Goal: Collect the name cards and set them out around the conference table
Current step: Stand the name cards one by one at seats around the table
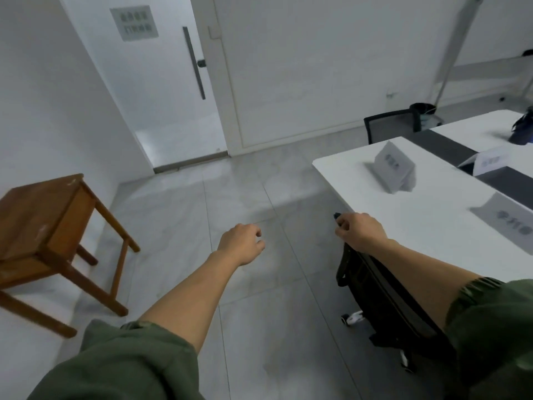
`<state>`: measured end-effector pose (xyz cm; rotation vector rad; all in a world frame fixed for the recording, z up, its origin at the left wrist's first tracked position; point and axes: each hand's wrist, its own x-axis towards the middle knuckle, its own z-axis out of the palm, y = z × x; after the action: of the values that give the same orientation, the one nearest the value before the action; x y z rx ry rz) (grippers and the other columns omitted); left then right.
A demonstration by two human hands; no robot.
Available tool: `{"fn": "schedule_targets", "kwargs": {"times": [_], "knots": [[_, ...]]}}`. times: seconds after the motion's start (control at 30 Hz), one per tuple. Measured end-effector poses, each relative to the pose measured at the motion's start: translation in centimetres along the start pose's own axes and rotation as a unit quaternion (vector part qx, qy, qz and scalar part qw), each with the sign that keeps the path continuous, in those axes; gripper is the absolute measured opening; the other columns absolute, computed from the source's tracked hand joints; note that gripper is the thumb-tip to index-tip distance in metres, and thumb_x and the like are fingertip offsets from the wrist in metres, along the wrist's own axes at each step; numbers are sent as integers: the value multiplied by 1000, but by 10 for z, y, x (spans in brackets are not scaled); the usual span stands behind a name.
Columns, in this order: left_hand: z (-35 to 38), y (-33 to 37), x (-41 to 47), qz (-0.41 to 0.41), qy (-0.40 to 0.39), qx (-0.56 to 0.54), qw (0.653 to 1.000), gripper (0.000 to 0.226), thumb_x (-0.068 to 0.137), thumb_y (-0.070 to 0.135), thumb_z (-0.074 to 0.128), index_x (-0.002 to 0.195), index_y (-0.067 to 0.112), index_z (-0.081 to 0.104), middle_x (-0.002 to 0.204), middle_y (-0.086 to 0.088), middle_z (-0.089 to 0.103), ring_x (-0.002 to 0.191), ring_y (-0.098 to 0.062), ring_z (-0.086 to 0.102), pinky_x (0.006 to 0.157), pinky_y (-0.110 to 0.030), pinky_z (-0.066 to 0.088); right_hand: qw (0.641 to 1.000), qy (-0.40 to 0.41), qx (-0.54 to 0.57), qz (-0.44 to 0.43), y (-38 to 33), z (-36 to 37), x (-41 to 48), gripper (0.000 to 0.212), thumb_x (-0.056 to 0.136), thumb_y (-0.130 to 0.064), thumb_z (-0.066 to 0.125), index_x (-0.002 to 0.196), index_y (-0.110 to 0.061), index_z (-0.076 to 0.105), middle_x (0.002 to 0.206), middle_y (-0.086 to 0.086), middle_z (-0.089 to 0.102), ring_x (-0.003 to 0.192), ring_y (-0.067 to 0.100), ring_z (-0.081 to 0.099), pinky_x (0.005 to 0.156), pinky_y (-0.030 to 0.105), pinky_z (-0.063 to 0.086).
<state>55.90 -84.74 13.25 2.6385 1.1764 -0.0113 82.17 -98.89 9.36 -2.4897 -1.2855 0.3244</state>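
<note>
Three white tent name cards stand on the white conference table (427, 243): one (392, 169) near the table's far corner, one (492, 161) further right by the dark centre strip, and one (516, 223) at the right edge of view. Their print is blurred. My left hand (241, 243) hangs over the floor with loosely curled fingers and holds nothing. My right hand (359, 230) is at the table's near edge, its fingers curled round the top of a black office chair's back (383, 293). Neither hand holds a card.
A wooden stool (43, 226) stands by the left wall. A white door (170, 82) with a long handle is ahead. A second black chair (392, 125) sits at the table's far end, a dark bin (426, 110) behind it. A dark bag (523, 127) lies on the table.
</note>
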Motion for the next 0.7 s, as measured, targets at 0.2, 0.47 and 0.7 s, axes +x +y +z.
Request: {"fn": "schedule_targets", "kwargs": {"times": [0.2, 0.47, 0.7], "knots": [[-19, -22, 127, 24, -13, -7, 1000, 33, 91, 35, 52, 118, 18, 60, 109, -7, 66, 99, -27, 60, 81, -35, 50, 999, 18, 8, 37, -9, -8, 111, 38, 86, -41, 56, 121, -28, 62, 108, -4, 69, 100, 22, 61, 77, 29, 44], [-40, -52, 310, 107, -30, 5, 994, 33, 90, 36, 53, 118, 21, 60, 112, -7, 65, 104, -26, 59, 82, -34, 47, 991, 36, 3, 128, -10, -3, 246, 36, 89, -42, 56, 122, -28, 60, 111, -7, 70, 108, 21, 57, 87, 33, 48], [-55, -30, 438, 183, -56, 21, 981, 33, 90, 36, 51, 119, 21, 59, 111, -6, 65, 103, -26, 58, 77, -32, 44, 980, 68, 35, 182, 3, -18, 317, 36, 91, -43, 56, 122, -26, 61, 108, -7, 69, 101, 19, 61, 82, 32, 49]]}}
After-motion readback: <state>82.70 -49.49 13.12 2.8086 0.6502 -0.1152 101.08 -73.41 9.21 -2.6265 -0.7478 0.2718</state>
